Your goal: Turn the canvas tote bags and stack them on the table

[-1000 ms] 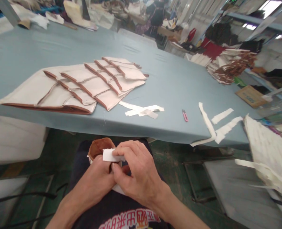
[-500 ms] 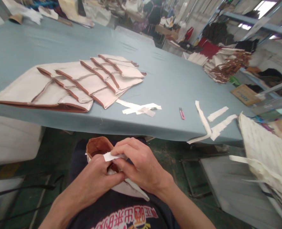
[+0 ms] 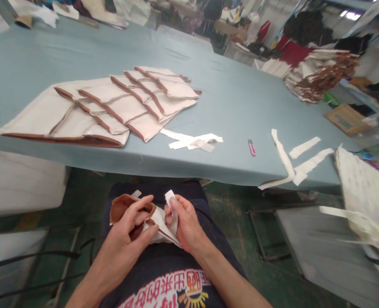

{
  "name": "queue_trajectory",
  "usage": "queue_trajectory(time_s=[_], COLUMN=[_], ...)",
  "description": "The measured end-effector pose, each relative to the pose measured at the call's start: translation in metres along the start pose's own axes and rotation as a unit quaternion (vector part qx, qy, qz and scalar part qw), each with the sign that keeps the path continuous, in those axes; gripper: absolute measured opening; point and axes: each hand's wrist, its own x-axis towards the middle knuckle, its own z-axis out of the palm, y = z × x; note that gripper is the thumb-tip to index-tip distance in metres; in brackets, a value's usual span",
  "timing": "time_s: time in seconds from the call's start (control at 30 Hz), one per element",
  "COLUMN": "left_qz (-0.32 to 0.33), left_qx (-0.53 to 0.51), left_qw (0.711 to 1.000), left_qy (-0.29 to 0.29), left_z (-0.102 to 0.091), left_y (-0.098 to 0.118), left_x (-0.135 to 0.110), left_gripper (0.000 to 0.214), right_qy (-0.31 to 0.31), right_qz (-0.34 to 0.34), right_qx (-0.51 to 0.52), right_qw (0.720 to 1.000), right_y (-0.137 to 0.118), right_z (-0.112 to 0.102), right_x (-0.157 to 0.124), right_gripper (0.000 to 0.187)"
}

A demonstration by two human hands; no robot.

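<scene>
On my lap lies a small cream cloth bag (image 3: 159,226) with a brown lining (image 3: 120,204). My left hand (image 3: 128,235) presses on it, fingers curled over the brown opening. Beside it, my right hand (image 3: 184,224) pinches a white paper strip (image 3: 171,201) that stands up from the bag, thumb and fingers closed on it.
A blue-grey table (image 3: 234,107) stretches ahead. On it lie a fanned row of cream bags with brown trim (image 3: 112,111), loose white strips (image 3: 192,141) and more strips (image 3: 292,162) at the right edge, and small pink snips (image 3: 251,147). Piles of bags (image 3: 317,77) sit far right.
My hands have drawn apart. The right hand has moved to the right with the white strip, which now stands upright. The left hand has slid down over the bag's brown opening.
</scene>
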Motion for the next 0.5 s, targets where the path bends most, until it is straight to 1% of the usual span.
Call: queue_trajectory(time_s=[0.1, 0.13, 0.2, 0.27, 0.33, 0.43, 0.5], left_qz=[-0.044, -0.057, -0.077, -0.078, -0.064, -0.033, -0.008], left_qx=[-0.041, -0.047, -0.046, -0.036, -0.021, 0.001, 0.01], left_qw=[0.996, 0.995, 0.993, 0.994, 0.996, 0.999, 1.0], left_qy=[0.061, 0.073, 0.08, 0.066, 0.051, 0.029, 0.002], left_z=[0.004, 0.005, 0.005, 0.003, -0.002, -0.011, -0.017], left_y=[-0.019, -0.023, -0.029, -0.033, -0.033, -0.026, -0.017], left_x=[-0.008, -0.01, -0.014, -0.016, -0.017, -0.016, -0.014], left_gripper=[0.07, 0.067, 0.054, 0.048, 0.048, 0.044, 0.045], right_qy=[-0.001, -0.006, -0.017, -0.025, -0.029, -0.027, -0.023], right_qz=[0.045, 0.061, 0.09, 0.112, 0.123, 0.121, 0.11], right_qx=[0.022, 0.025, 0.028, 0.027, 0.023, 0.01, -0.004], right_qw=[0.999, 0.998, 0.995, 0.993, 0.992, 0.992, 0.994], right_y=[0.014, 0.017, 0.021, 0.024, 0.026, 0.024, 0.022], right_z=[-0.002, -0.002, -0.001, 0.001, 0.003, 0.005, 0.005], right_x=[-0.001, -0.001, -0.002, -0.004, -0.006, -0.009, -0.009], right_gripper=[0.064, 0.063, 0.062, 0.062, 0.063, 0.066, 0.068])
